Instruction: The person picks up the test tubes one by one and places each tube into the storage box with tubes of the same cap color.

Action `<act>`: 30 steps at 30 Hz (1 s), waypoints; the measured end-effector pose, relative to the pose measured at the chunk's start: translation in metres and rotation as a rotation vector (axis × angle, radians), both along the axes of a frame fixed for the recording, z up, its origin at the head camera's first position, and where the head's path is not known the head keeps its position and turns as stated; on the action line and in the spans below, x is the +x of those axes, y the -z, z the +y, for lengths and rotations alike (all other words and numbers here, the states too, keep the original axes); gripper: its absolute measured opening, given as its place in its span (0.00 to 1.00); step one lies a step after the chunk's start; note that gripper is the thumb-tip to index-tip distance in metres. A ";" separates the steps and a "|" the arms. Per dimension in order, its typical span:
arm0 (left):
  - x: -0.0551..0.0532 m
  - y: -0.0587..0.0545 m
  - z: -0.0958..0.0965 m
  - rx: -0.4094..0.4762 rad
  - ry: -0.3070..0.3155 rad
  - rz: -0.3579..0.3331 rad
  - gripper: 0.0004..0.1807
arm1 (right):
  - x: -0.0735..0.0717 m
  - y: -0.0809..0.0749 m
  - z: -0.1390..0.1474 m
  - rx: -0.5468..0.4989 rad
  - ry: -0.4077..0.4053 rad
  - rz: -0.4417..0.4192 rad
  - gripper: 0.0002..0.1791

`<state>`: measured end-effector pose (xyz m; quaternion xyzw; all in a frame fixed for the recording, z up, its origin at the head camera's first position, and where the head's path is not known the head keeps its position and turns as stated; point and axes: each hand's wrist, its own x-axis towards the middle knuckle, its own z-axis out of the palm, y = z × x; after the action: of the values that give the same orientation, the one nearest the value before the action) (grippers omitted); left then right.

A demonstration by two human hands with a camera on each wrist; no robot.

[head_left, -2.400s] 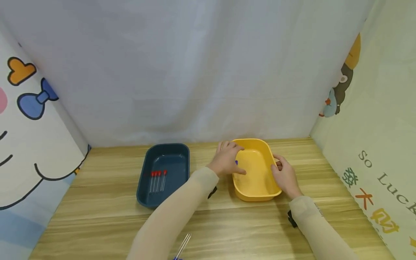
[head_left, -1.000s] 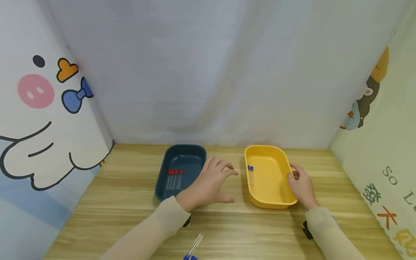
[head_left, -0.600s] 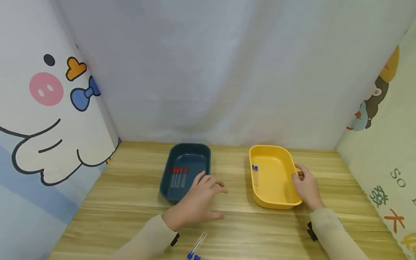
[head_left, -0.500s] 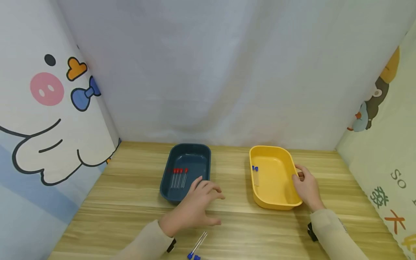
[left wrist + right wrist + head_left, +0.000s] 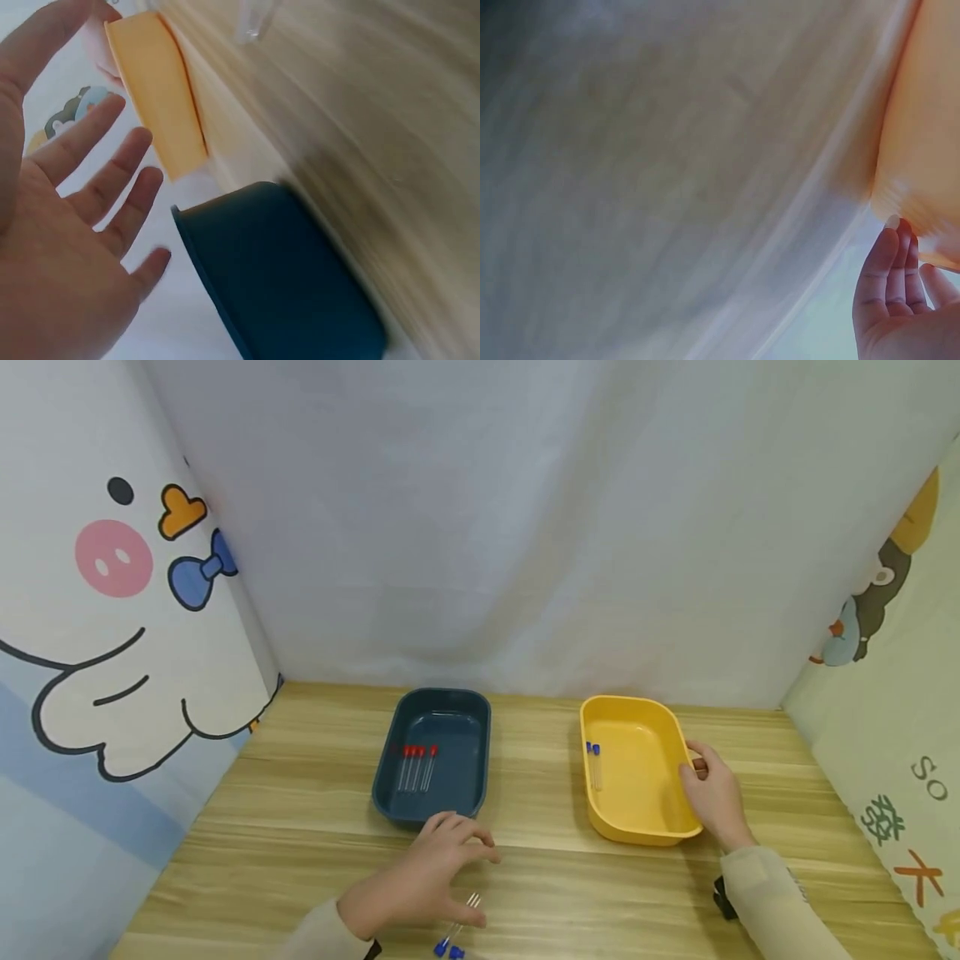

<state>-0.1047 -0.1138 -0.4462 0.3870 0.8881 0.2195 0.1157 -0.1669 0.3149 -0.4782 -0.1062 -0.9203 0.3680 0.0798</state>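
Note:
My left hand (image 5: 427, 872) is over the front of the table with its fingers spread and nothing in them. Just under its thumb lie thin clear tubes with blue caps (image 5: 441, 948), partly covered; a clear tube end (image 5: 255, 19) shows at the top of the left wrist view. My right hand (image 5: 716, 793) holds the right side of the yellow tray (image 5: 637, 835), thumb at the rim and fingers against the outer wall. Inside that tray, two blue-capped tubes (image 5: 596, 767) lie along the left wall. The dark blue tray (image 5: 431, 818) contains several red-capped tubes (image 5: 410, 768).
Both trays stand on a wood-grain table (image 5: 300, 760), with a strip of tabletop between them. A pale curtain (image 5: 465, 527) hangs behind the table. Printed cloth walls (image 5: 90, 710) close off the left and right sides.
My left hand has drawn back from the yellow tray, past the dark blue tray, to the blue-capped tubes near the front. My right hand has stayed at the yellow tray's right side.

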 end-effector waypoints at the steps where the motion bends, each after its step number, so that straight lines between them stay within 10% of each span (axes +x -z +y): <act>1: 0.001 0.001 -0.002 -0.002 0.004 -0.012 0.35 | 0.000 0.000 0.000 0.002 -0.001 0.000 0.27; 30: 0.014 0.026 -0.035 -0.047 0.226 -0.049 0.36 | 0.000 0.000 0.000 -0.001 0.011 -0.002 0.27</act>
<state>-0.0904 -0.1491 -0.4722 0.4764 0.8406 0.1935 0.1705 -0.1668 0.3145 -0.4778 -0.1116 -0.9197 0.3677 0.0810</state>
